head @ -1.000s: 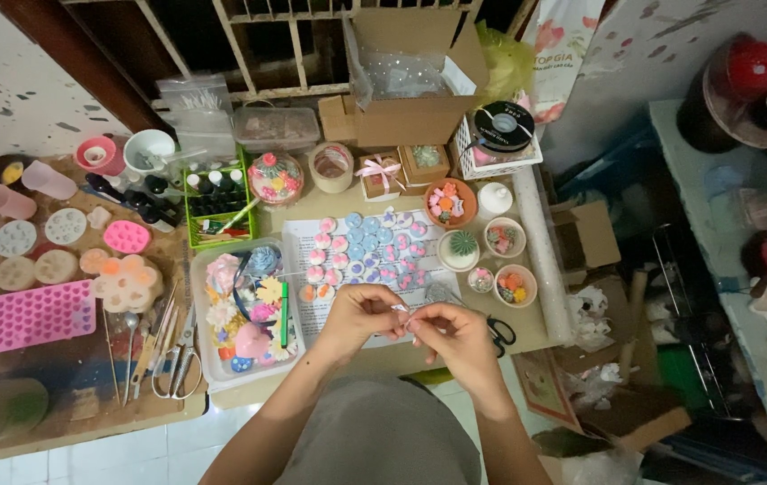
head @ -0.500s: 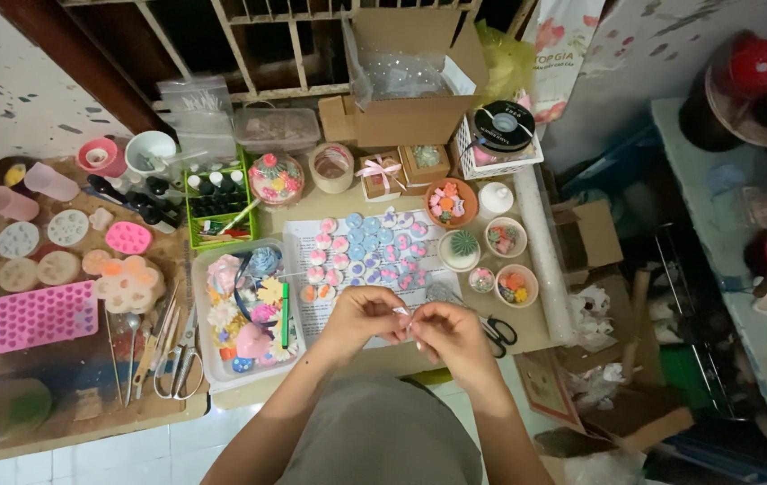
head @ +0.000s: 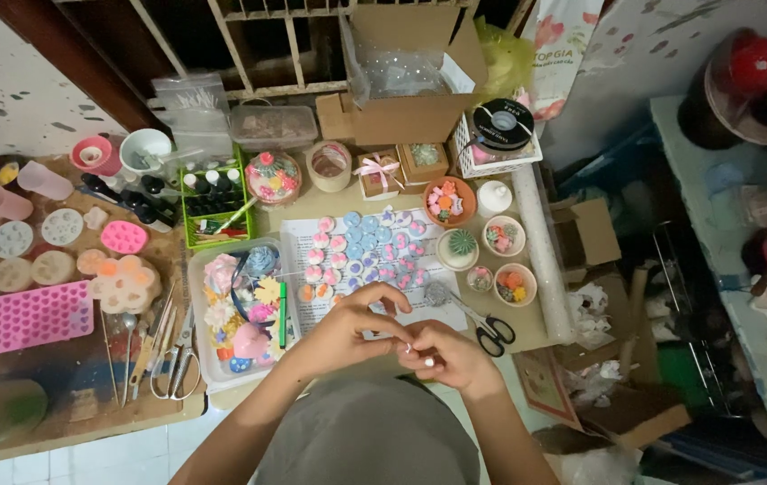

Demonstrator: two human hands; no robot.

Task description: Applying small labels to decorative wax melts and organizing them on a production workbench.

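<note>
Both hands meet over the near edge of the counter. Left hand and right hand are pinched together on 1 tiny white piece, too small to identify. Just beyond: sheet of pastel round pieces. Black-handled scissors lie just right of the hands.

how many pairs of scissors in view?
2: black-handled scissors on the table right of the hands; a metal pair among the tools at left. More may be hidden in clutter.
</note>
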